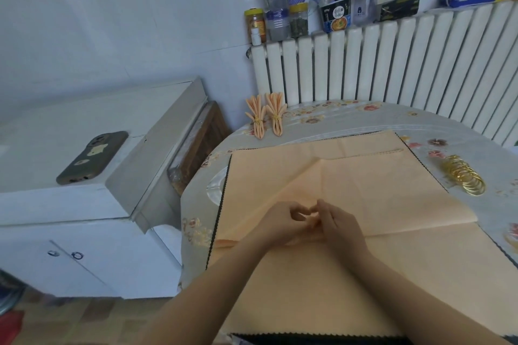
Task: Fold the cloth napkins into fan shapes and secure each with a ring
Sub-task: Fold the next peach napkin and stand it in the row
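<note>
A peach cloth napkin (372,193) lies spread on the round table, on top of more peach cloth. Its near edge is gathered into small pleats at the middle. My left hand (283,223) and my right hand (337,223) meet there, and the fingers of both pinch the pleated fold between them. Two finished fan-folded napkins (266,117), each bound with a gold ring, lie at the table's far left edge. A pile of several gold rings (465,176) sits on the table at the right.
The table wears a grey floral tablecloth (350,117). A white radiator (392,64) stands behind it, with jars and boxes on its top. To the left is a white cabinet (84,204) with a phone (92,157) lying on it.
</note>
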Demonstrator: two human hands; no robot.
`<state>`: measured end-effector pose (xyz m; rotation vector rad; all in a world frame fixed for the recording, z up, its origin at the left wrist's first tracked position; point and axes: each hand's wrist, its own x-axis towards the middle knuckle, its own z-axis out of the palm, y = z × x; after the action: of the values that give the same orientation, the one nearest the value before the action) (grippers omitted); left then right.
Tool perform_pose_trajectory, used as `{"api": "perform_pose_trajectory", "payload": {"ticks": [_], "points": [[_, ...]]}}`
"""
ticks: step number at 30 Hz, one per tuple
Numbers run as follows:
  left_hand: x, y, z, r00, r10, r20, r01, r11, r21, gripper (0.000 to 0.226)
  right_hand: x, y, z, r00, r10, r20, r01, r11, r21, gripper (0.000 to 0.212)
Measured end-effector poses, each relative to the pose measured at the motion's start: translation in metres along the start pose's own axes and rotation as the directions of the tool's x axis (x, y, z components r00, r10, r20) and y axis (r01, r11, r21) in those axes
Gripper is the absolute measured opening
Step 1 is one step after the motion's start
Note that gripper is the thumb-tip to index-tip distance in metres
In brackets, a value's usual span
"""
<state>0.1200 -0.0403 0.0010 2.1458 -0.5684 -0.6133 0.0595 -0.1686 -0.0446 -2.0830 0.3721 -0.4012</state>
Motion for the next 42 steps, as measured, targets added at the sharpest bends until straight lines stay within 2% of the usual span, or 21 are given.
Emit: {"api": "perform_pose_trajectory", "payload": {"ticks": [2, 3, 5, 6, 7, 8, 10, 14, 21, 23, 27, 28, 30, 36, 38, 42], "points": [[-0.002, -0.004, 0.000, 0.998, -0.007, -0.067, -0.003, 0.989, -0.151, 0.023, 0.001, 0.001, 0.000, 1.000, 0.001, 0.006, 0.000, 0.997, -0.079, 0.038], [-0.003, -0.007, -0.002, 0.985, 0.022, -0.174, -0.043, 0.992, -0.121, 0.021, 0.000, 0.000, 0.000, 1.000, -0.001, 0.010, 0.002, 0.993, -0.114, 0.036], [-0.001, -0.016, -0.007, 0.928, 0.117, -0.355, -0.056, 0.982, 0.178, 0.030, 0.002, 0.001, -0.001, 1.000, 0.005, 0.010, -0.004, 0.992, -0.126, 0.017], [0.000, -0.020, -0.010, 0.915, 0.166, -0.367, -0.021, 0.929, 0.368, 0.038, 0.002, 0.002, -0.001, 1.000, 0.008, 0.011, -0.006, 0.991, -0.134, 0.011], [0.000, -0.025, -0.011, 0.924, 0.181, -0.338, 0.018, 0.859, 0.512, 0.043, 0.002, 0.003, 0.000, 1.000, 0.009, 0.015, -0.007, 0.989, -0.146, 0.015], [0.001, -0.031, -0.010, 0.943, 0.166, -0.289, 0.044, 0.798, 0.601, 0.044, 0.003, 0.004, 0.001, 1.000, 0.005, 0.020, -0.002, 0.987, -0.160, 0.021], [0.002, -0.042, -0.004, 0.976, 0.097, -0.194, 0.061, 0.735, 0.675, 0.047, 0.004, 0.006, 0.002, 1.000, -0.005, 0.028, 0.010, 0.983, -0.186, 0.028], [0.002, -0.058, 0.003, 0.990, 0.013, -0.142, 0.091, 0.711, 0.698, 0.053, 0.003, 0.007, 0.003, 0.998, -0.040, 0.038, 0.047, 0.976, -0.213, 0.029], [0.003, -0.064, 0.005, 0.990, 0.011, -0.143, 0.099, 0.668, 0.738, 0.054, 0.003, 0.011, 0.004, 0.994, -0.065, 0.093, 0.090, 0.951, -0.294, 0.023], [0.004, -0.065, 0.005, 0.991, 0.002, -0.135, 0.099, 0.672, 0.734, 0.054, 0.000, 0.012, 0.005, 0.991, -0.094, 0.093, 0.123, 0.915, -0.385, 0.022], [0.006, -0.062, 0.004, 0.993, -0.020, -0.112, 0.096, 0.685, 0.722, 0.055, -0.018, 0.015, -0.007, 0.982, -0.187, -0.035, 0.130, 0.795, -0.592, 0.009], [0.007, -0.061, 0.005, 0.993, -0.027, -0.111, 0.099, 0.693, 0.715, 0.055, -0.022, 0.017, -0.011, 0.979, -0.202, -0.039, 0.136, 0.777, -0.614, 0.017], [0.011, -0.053, 0.004, 0.994, -0.023, -0.108, 0.094, 0.695, 0.713, 0.056, -0.025, 0.021, -0.014, 0.978, -0.206, -0.041, 0.134, 0.759, -0.637, 0.026], [0.062, -0.019, 0.015, 1.000, 0.016, 0.019, -0.025, 0.694, 0.719, 0.056, -0.025, 0.023, -0.010, 0.980, -0.199, -0.006, 0.149, 0.754, -0.640, 0.025], [0.083, -0.011, 0.019, 1.000, 0.007, 0.015, -0.015, 0.696, 0.718, 0.056, -0.025, 0.025, -0.011, 0.977, -0.213, -0.024, 0.150, 0.759, -0.634, 0.025], [0.107, -0.007, 0.025, 0.996, 0.041, -0.079, 0.024, 0.726, 0.687, 0.056, -0.025, 0.026, -0.008, 0.967, -0.254, -0.029, 0.180, 0.757, -0.628, 0.023]]}}
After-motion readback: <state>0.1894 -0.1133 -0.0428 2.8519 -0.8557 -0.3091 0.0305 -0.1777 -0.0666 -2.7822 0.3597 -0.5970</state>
